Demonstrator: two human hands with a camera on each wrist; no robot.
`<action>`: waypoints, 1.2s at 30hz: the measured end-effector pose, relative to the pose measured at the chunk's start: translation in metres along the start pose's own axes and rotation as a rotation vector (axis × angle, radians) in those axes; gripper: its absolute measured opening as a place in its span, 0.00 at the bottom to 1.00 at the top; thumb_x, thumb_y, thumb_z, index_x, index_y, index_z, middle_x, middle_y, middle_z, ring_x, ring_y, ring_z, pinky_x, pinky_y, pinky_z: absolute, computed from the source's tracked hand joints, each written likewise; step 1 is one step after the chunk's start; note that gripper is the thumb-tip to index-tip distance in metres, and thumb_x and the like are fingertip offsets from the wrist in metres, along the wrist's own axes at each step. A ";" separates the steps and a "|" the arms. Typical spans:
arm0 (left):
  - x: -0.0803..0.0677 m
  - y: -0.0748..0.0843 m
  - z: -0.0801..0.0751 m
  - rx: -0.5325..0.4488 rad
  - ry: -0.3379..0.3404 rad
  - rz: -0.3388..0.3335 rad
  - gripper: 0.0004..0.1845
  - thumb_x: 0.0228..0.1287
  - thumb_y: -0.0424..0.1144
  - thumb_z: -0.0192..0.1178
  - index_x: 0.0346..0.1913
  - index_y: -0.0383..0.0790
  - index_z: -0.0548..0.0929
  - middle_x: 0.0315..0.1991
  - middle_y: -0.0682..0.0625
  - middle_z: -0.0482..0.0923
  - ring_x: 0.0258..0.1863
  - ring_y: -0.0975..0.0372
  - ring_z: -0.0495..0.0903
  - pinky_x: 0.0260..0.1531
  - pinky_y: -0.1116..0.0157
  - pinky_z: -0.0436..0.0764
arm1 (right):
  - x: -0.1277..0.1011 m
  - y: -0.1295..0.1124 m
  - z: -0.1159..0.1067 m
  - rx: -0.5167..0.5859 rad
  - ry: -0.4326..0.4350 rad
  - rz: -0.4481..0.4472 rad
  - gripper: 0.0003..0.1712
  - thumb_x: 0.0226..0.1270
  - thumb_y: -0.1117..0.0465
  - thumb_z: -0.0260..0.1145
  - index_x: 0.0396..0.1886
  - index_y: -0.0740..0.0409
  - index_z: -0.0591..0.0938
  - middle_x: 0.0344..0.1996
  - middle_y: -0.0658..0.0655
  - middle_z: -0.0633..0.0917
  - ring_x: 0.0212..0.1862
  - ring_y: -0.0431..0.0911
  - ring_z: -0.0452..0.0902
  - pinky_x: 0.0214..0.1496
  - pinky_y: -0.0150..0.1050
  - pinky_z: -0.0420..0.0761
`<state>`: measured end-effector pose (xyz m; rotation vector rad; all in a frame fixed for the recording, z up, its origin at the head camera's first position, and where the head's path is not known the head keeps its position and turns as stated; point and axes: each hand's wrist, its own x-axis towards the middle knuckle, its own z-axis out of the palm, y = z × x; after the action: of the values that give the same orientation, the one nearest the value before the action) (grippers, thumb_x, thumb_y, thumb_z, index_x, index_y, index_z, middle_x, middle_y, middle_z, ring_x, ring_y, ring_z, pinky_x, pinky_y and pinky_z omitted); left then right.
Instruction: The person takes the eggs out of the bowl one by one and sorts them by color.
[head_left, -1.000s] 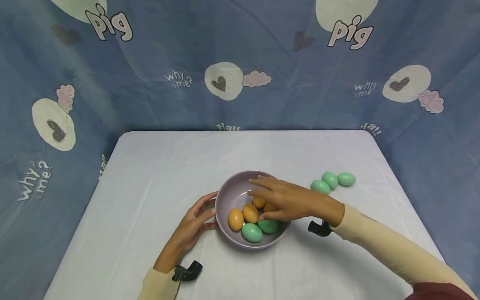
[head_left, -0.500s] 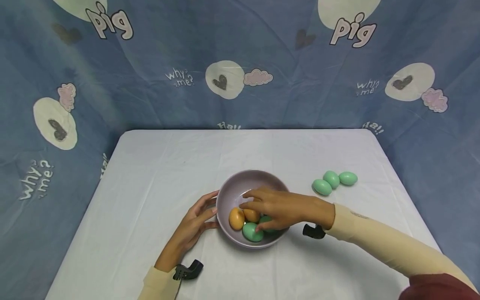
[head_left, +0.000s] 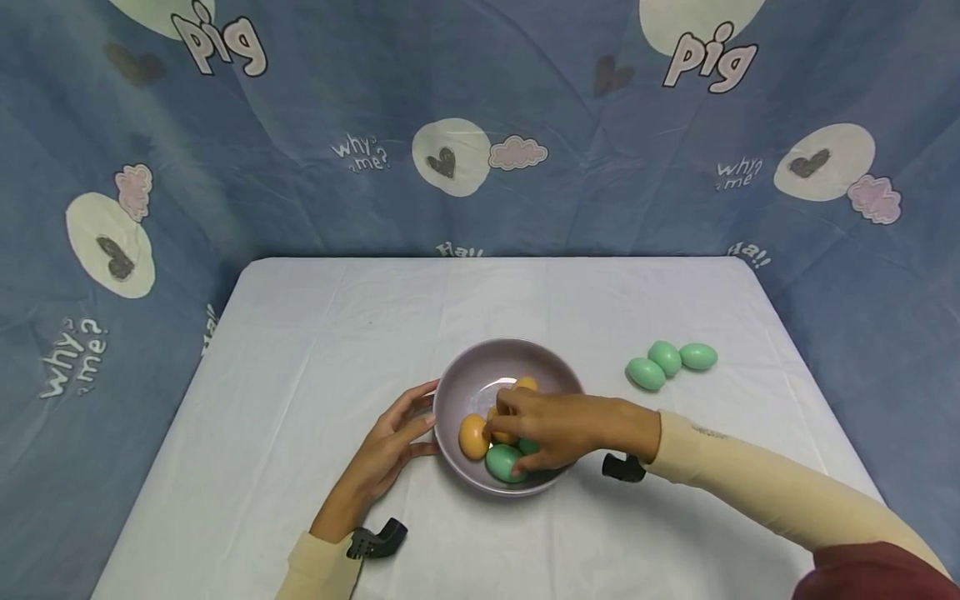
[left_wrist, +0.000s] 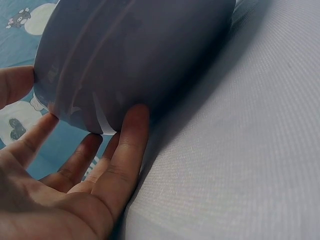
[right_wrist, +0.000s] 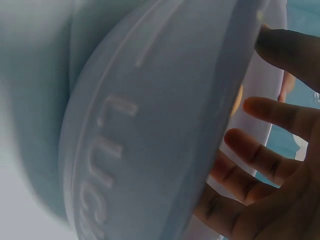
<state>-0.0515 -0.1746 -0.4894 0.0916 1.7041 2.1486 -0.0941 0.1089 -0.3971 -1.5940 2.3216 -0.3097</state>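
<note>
Moved since 1 s ago: right hand [head_left: 558,427] has dropped lower into bowl [head_left: 465,385] and drawn toward its near side, fingers now curling down onto the eggs; an orange egg at far side [head_left: 525,384], covered before, now shows. Left hand, bowl and the 3 eggs on the table unchanged.

Item list, L to R:

1. Left hand [head_left: 386,450] – fingers straight-ish and spread, tips resting against bowl's outer left wall; wrist view shows fingertips [left_wrist: 135,117] touching the wall low down, thumb up by the rim. No wrap around anything. Cream sleeve, black cam mount at wrist.
2. Bowl – round, pale lilac-grey, smooth, ribbed underside w/ raised lettering in right wrist view [right_wrist: 130,140]. Sits on table, centre-front, between both hands.
3. Contents – orange egg at left [head_left: 473,437], green egg at near side [head_left: 502,462], more orange and green partly hidden under the hand. All matte, plain.
4. Right hand – over bowl's right half, fingers bent down, thumb and fingertips on the green egg; whether it's actually gripped: cannot tell. Cream sleeve, black mount.
5. Three green eggs [head_left: 664,357] – clustered, touching, on table well right of bowl.

Surface: table [head_left: 300,350] w/ white cloth, light creases.
Room: blue backdrop cloth [head_left: 300,183] behind and at sides, cream circles, hearts, pink clouds, "pig" and "why me?" print.
</note>
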 end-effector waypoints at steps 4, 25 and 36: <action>0.000 0.001 0.000 -0.001 0.001 0.001 0.31 0.72 0.36 0.58 0.75 0.44 0.63 0.71 0.39 0.62 0.59 0.60 0.77 0.46 0.55 0.87 | 0.000 0.000 0.000 0.010 -0.041 0.033 0.27 0.60 0.41 0.73 0.54 0.47 0.80 0.47 0.49 0.72 0.48 0.41 0.70 0.47 0.31 0.77; -0.002 0.000 0.000 0.015 0.002 -0.009 0.31 0.73 0.37 0.58 0.75 0.46 0.63 0.71 0.40 0.62 0.59 0.60 0.77 0.47 0.56 0.86 | -0.004 0.013 0.017 -0.013 -0.093 -0.015 0.33 0.54 0.52 0.78 0.61 0.41 0.77 0.59 0.55 0.71 0.57 0.46 0.71 0.60 0.34 0.77; 0.000 -0.001 -0.001 0.005 -0.006 0.003 0.31 0.73 0.36 0.57 0.75 0.44 0.62 0.71 0.38 0.61 0.59 0.61 0.77 0.46 0.56 0.86 | -0.005 0.014 0.020 -0.032 -0.096 -0.038 0.33 0.52 0.61 0.73 0.60 0.42 0.77 0.61 0.58 0.70 0.56 0.47 0.73 0.56 0.34 0.78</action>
<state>-0.0519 -0.1749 -0.4904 0.1022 1.7065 2.1444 -0.0973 0.1182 -0.4202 -1.6330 2.2370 -0.2005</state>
